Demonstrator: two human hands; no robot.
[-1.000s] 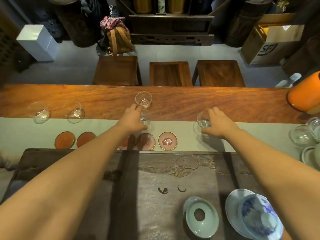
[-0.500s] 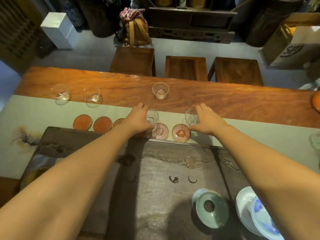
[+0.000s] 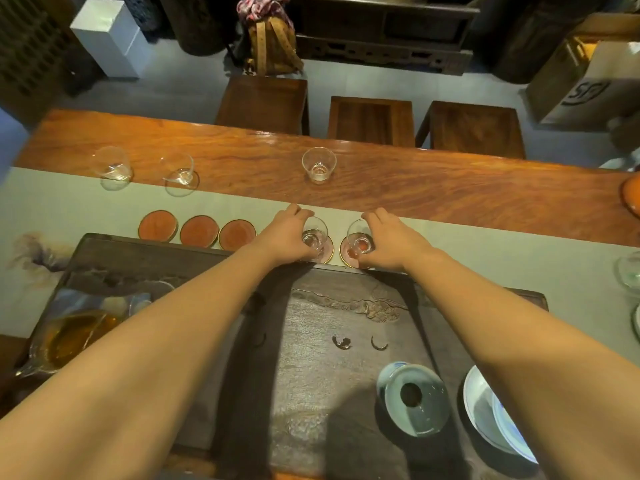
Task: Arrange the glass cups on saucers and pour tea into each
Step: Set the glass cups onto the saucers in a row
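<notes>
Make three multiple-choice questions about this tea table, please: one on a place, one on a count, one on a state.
1. Where does the glass cup that stands alone at the middle rest?
A. on the bare wooden table
B. on a saucer
C. on the dark tea tray

2. How many red saucers lie with nothing on them, to the left of the hands?
A. one
B. three
C. five

3. What is the left hand doing?
A. resting flat on the tray
B. pointing at the stools
C. gripping a glass cup over a saucer

Key: 1 A, the cup stands on the wood beyond the grey runner. 2 B, three bare saucers lie in a row. 3 C, its fingers curl round a cup over a saucer; the right hand does likewise.
</notes>
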